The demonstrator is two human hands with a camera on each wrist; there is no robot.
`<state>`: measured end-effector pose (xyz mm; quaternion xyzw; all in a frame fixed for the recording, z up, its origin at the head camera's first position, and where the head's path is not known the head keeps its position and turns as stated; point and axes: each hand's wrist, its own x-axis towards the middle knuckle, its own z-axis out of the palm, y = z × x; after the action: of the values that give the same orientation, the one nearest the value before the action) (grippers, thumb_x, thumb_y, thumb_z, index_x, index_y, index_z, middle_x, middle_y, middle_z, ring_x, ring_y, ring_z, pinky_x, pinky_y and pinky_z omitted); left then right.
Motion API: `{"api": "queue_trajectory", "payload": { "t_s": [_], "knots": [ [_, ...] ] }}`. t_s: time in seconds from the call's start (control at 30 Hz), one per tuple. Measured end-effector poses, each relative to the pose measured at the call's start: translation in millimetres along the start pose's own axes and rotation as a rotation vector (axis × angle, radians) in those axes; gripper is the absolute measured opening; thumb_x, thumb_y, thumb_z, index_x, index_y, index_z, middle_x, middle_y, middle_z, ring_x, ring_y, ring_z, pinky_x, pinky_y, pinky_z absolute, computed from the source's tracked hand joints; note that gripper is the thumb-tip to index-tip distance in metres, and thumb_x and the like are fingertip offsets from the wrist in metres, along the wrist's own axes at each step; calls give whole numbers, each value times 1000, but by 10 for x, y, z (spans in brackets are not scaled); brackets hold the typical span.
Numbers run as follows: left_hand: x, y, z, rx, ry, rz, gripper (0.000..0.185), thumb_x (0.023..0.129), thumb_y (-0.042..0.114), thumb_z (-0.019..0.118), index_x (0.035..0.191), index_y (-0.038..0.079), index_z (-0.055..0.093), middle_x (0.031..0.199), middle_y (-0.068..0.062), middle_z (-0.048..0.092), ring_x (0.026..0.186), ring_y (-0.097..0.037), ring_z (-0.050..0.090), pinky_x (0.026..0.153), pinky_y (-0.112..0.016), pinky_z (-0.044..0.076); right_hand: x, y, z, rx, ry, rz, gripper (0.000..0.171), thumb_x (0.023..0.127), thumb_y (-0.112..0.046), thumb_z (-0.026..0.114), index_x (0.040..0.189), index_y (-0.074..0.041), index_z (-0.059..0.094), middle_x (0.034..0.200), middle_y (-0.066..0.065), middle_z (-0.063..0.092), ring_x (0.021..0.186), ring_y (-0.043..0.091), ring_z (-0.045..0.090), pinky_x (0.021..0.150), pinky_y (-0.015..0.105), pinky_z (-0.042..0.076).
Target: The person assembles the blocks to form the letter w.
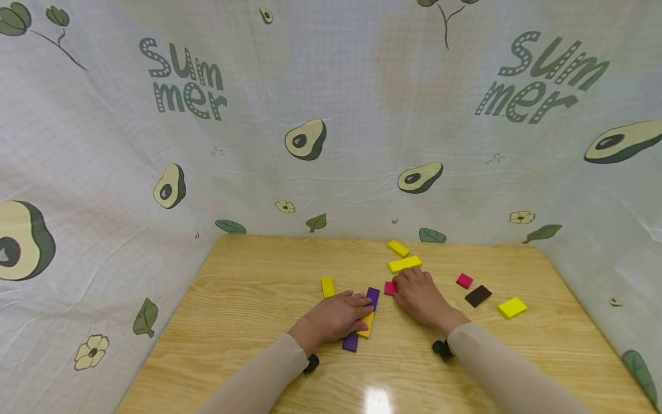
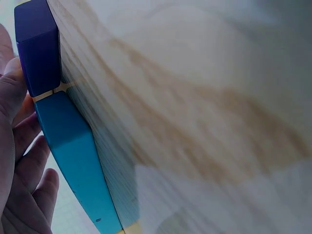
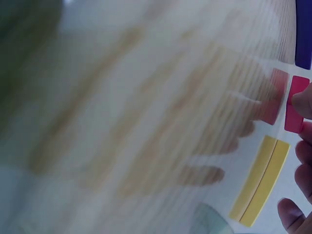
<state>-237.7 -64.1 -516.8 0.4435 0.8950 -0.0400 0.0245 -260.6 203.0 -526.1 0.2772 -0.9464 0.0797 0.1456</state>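
My left hand [image 1: 336, 316] lies over several blocks, fingers stretched out across a purple block [image 1: 373, 295] and an orange block [image 1: 365, 326]. Another purple block [image 1: 350, 342] sticks out below it, and a yellow block [image 1: 328, 286] beyond it. In the left wrist view, a blue block [image 2: 73, 141] sits end to end with a purple block [image 2: 38, 48], the thumb beside them; the head view hides the blue one. My right hand [image 1: 421, 296] pinches a small pink block [image 1: 390, 288]. In the right wrist view this pink block [image 3: 293, 119] shows a seam.
Two yellow blocks, a long one [image 1: 405, 264] and a shorter one [image 1: 398, 248], lie beyond the right hand. To its right are a pink block [image 1: 464, 280], a dark brown block [image 1: 478, 296] and a yellow block [image 1: 512, 307]. A patterned cloth [image 1: 351, 190] surrounds the wooden table [image 1: 248, 287].
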Motion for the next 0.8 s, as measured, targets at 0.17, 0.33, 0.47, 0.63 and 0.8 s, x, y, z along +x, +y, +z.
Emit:
{"api": "queue_trajectory", "payload": {
  "t_s": [0.17,0.33,0.47,0.63,0.8],
  "knots": [
    [2,0,3,-1,8,-1,54,112,49,45,158,21,52,163,6,49,153,-11,42,129,-32,31,36,-9,25,4,-24,5,30,97,-21,77,119,-3,69,118,12,65,109,32,54,87,46,46],
    [8,-6,26,-3,12,-1,54,112,49,45,158,21,52,163,6,49,154,-12,41,129,-33,31,61,-6,35,-2,-38,2,30,98,-21,76,120,-4,68,120,12,65,110,32,54,87,46,46],
    [6,-8,27,1,14,-1,54,112,49,44,158,21,53,163,5,49,154,-12,42,129,-33,32,78,-7,37,-5,-39,-5,30,98,-21,75,121,-4,68,120,12,66,110,32,54,88,47,47],
    [2,-9,21,4,9,-4,55,112,50,44,158,22,53,163,6,49,153,-11,42,129,-33,32,97,-15,46,-14,-45,-9,31,98,-22,75,122,-4,68,120,12,65,110,32,54,89,48,47],
    [6,-12,20,3,6,-3,55,112,50,44,158,22,52,163,6,49,153,-11,42,129,-33,32,107,-22,61,-21,-47,-12,31,99,-22,75,122,-4,69,120,12,66,110,32,55,88,48,47]
  ]
}}
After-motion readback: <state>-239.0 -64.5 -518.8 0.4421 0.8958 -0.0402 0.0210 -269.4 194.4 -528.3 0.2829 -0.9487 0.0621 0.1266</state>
